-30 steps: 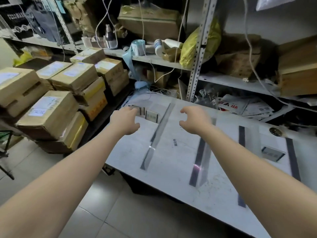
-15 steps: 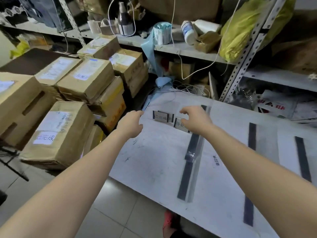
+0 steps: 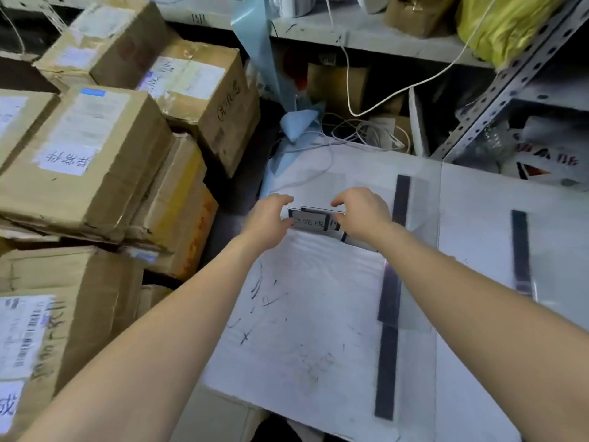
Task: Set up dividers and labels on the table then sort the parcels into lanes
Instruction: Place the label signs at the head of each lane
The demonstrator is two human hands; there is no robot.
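Note:
A small stack of black-edged label cards [image 3: 310, 220] with handwritten characters lies at the far left end of the white table [image 3: 312, 330]. My left hand [image 3: 269, 220] hovers at the cards' left end with fingers curved and the thumb touching the edge. My right hand [image 3: 363, 213] curls its fingers over the cards' right end and hides that part. Two black divider strips [image 3: 389, 301] [image 3: 521, 250] lie lengthwise on the table to the right. Cardboard parcels [image 3: 95, 148] with white labels are stacked left of the table.
A metal shelf [image 3: 366, 39] behind the table holds boxes and a yellow bag [image 3: 510, 23]. White cables [image 3: 360, 135] and blue film [image 3: 296, 122] lie at the table's back edge. A slotted steel post [image 3: 510, 87] rises at the right.
The view has moved in and down towards the table's left end. Both hands have closed in on the label cards, the right one now lying over their right end.

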